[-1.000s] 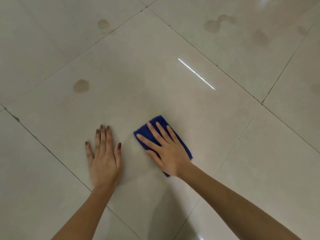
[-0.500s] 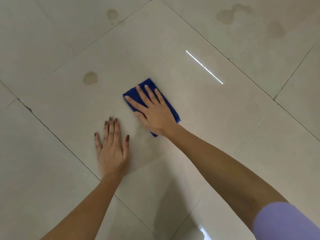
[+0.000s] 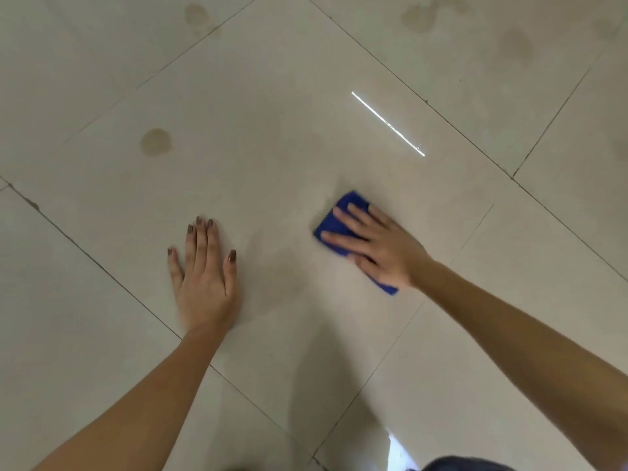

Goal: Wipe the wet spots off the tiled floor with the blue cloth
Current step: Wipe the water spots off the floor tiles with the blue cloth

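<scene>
A folded blue cloth [image 3: 334, 223] lies on the glossy beige tiled floor [image 3: 272, 113], right of centre. My right hand [image 3: 380, 248] presses flat on it with fingers spread, covering most of it. My left hand [image 3: 204, 277] rests flat on the same tile, palm down, fingers together, holding nothing. A brownish wet spot [image 3: 155, 141] sits up and left of my left hand. Another spot [image 3: 195, 13] lies at the top left, and a cluster of spots [image 3: 421, 15] with a larger one [image 3: 516, 42] shows at the top right.
Dark grout lines [image 3: 424, 102] cross the floor diagonally. A bright reflected light streak [image 3: 387, 123] lies above the cloth. A dark edge of clothing [image 3: 465, 465] shows at the bottom right.
My right hand has slid the cloth right and back toward me, away from the left wet spot. My left hand has stayed planted on the tile.
</scene>
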